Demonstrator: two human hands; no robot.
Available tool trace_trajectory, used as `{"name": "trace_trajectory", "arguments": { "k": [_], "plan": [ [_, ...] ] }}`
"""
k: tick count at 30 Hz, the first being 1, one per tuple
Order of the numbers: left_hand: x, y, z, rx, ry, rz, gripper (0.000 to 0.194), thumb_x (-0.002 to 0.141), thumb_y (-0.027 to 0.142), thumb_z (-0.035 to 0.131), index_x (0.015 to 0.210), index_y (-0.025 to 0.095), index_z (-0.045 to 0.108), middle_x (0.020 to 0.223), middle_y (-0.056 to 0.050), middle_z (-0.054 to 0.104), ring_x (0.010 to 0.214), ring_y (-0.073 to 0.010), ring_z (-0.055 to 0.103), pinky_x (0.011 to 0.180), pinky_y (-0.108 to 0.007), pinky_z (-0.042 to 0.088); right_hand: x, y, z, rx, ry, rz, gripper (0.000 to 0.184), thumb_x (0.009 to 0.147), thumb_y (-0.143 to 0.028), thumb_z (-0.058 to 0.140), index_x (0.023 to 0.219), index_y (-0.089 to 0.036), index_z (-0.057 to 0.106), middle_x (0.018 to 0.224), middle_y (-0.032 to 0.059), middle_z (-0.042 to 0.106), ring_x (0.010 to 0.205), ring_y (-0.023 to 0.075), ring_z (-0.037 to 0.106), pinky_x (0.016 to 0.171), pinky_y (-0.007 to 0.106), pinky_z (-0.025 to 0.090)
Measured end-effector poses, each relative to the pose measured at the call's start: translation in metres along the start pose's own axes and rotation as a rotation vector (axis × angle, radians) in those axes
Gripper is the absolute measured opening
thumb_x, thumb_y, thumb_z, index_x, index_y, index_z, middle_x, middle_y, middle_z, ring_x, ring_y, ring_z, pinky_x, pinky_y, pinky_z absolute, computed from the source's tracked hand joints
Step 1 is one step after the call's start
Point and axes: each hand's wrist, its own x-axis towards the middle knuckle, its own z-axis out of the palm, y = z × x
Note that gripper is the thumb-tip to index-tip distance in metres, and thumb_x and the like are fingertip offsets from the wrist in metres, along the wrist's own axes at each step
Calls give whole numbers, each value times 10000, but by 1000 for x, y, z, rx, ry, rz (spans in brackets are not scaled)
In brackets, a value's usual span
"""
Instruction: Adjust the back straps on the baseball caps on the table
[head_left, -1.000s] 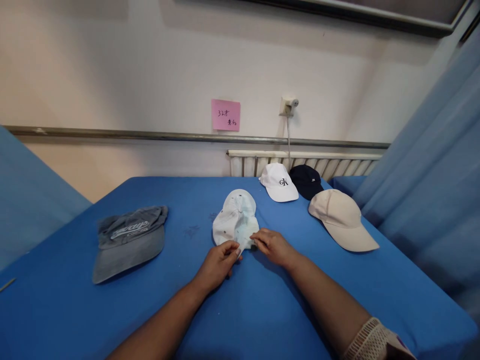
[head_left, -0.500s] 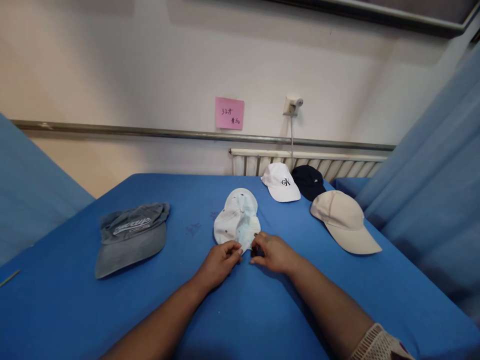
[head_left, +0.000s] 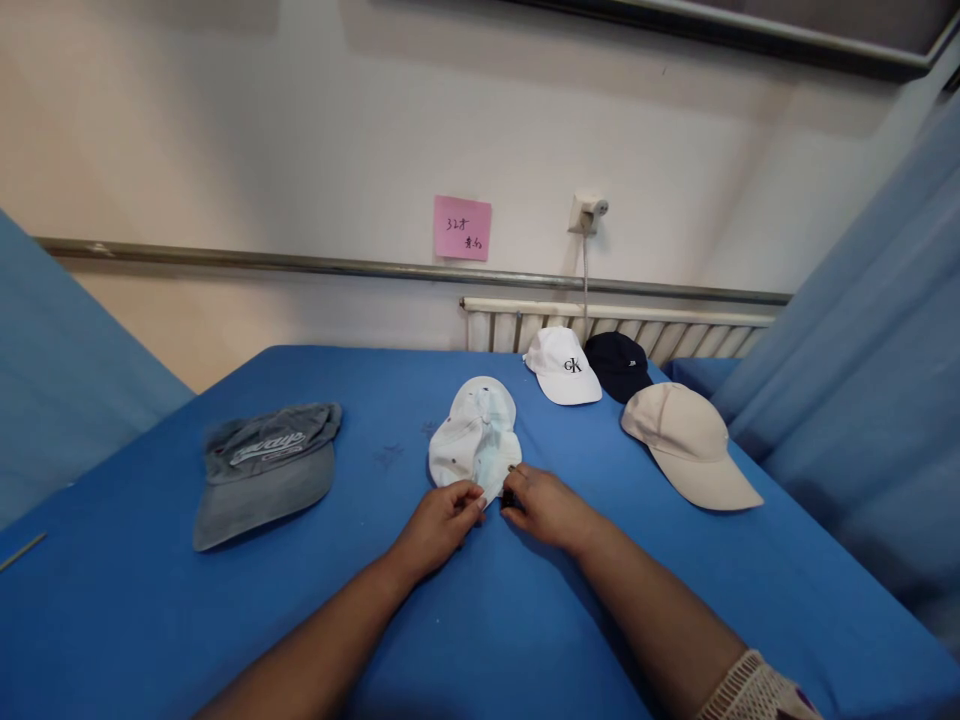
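Observation:
A pale, whitish-blue baseball cap (head_left: pixel 472 435) lies on the blue-covered table in front of me, its rounded brim pointing away. My left hand (head_left: pixel 442 522) pinches the cap's near edge between thumb and fingers. Just to the right, my right hand (head_left: pixel 541 505) has its fingers curled at the same near edge, closed around a small dark piece, perhaps part of the strap or its buckle. The fingers partly cover that piece, so its exact form is unclear.
A grey-blue cap (head_left: pixel 270 470) with white lettering sits at the left. Toward the right are a white cap (head_left: pixel 559 365), a navy cap (head_left: pixel 616 362) and a beige cap (head_left: pixel 682 440). A thin stick (head_left: pixel 22 551) lies at the left edge; a radiator (head_left: pixel 495 328) stands behind.
The right thumb and fingers have drawn slightly closer together over the dark piece. The left hand and the caps hold their places; the camera view has shifted slightly.

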Motion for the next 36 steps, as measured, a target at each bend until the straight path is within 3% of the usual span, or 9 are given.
{"name": "trace_trajectory", "arguments": {
  "k": [2, 7, 12, 20, 29, 36],
  "plan": [
    [0, 0, 0, 0, 9, -2, 338, 824, 478, 531, 893, 155, 604, 725, 0, 631, 475, -101, 472, 463, -228, 380, 2, 1, 1, -7, 6, 2, 124, 904, -205, 543, 1005, -165, 603, 1009, 88, 646, 872, 182, 606, 774, 275, 434],
    [-1, 0, -1, 10, -6, 8, 329, 829, 470, 526, 883, 156, 608, 741, -7, 647, 488, -100, 481, 473, -225, 384, 4, 17, 6, 150, 65, 36, 184, 926, -133, 477, 1022, -183, 625, 955, 54, 674, 872, 164, 621, 791, 259, 446],
    [0, -1, -1, 6, -13, -6, 342, 829, 488, 533, 878, 157, 605, 745, -8, 645, 493, -99, 485, 480, -223, 387, -1, 22, 3, 235, 68, -82, 439, 830, -43, 545, 1229, -223, 574, 1115, 61, 606, 968, 168, 595, 854, 281, 459],
    [0, -1, -1, -4, -28, 3, 328, 836, 470, 542, 894, 156, 618, 754, -9, 642, 510, -104, 493, 486, -224, 398, 5, 13, -8, 172, -58, -122, 249, 837, -58, 540, 1020, -200, 630, 1041, 51, 569, 897, 166, 560, 818, 273, 451],
    [-1, 1, 1, -42, 0, -9, 347, 815, 483, 551, 897, 153, 617, 741, -7, 630, 503, -101, 486, 478, -227, 403, 6, 17, -9, 202, -61, -110, 309, 779, -93, 623, 1070, -188, 591, 1039, 46, 559, 855, 154, 559, 796, 270, 447],
    [0, 0, 0, -54, -15, -11, 362, 815, 498, 561, 908, 153, 610, 760, -11, 645, 512, -97, 490, 499, -228, 414, 8, 15, -8, 199, -48, -83, 170, 812, -139, 627, 974, -181, 598, 996, 45, 577, 824, 149, 562, 756, 260, 439]
  ]
}}
